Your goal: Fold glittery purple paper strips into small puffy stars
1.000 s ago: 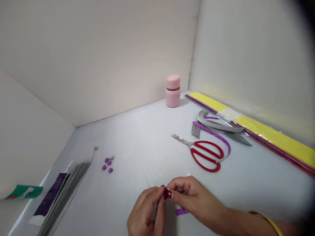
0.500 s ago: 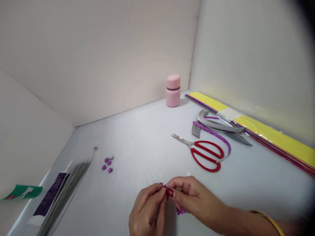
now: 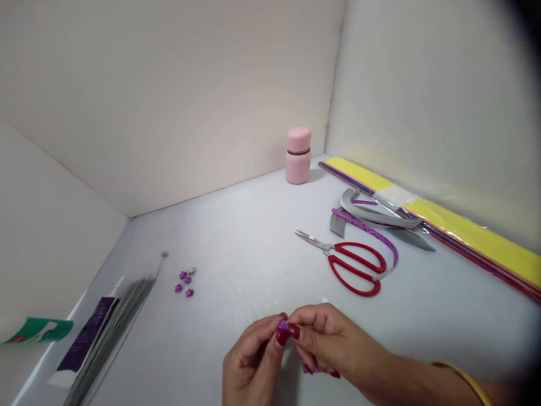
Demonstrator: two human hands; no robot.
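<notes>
Near the front edge of the view, my left hand (image 3: 256, 361) and my right hand (image 3: 332, 341) meet fingertip to fingertip. Between both thumbs and forefingers is pinched a small folded piece of shiny purple paper strip (image 3: 283, 325). More purple strip shows below my right fingers, partly hidden by them. To the left, several small purple folded paper stars (image 3: 189, 292) lie together with a silver one (image 3: 191, 271). Beyond my right hand lie scissors (image 3: 355, 265) with red handles, blades slightly apart and pointing left.
Purple paper strip (image 3: 372, 231) and grey strips (image 3: 376, 217) curl behind the scissors. A long pack of coloured sheets (image 3: 456, 220) lies along the right wall. A pink flask (image 3: 298, 160) stands in the back corner. Grey wires (image 3: 118, 327) and a purple-and-white tube (image 3: 87, 338) lie at left.
My left thumb has come up onto the folded purple strip, which now shows more between the fingertips. My right fingers have shifted slightly around the strip below. Other things stay put.
</notes>
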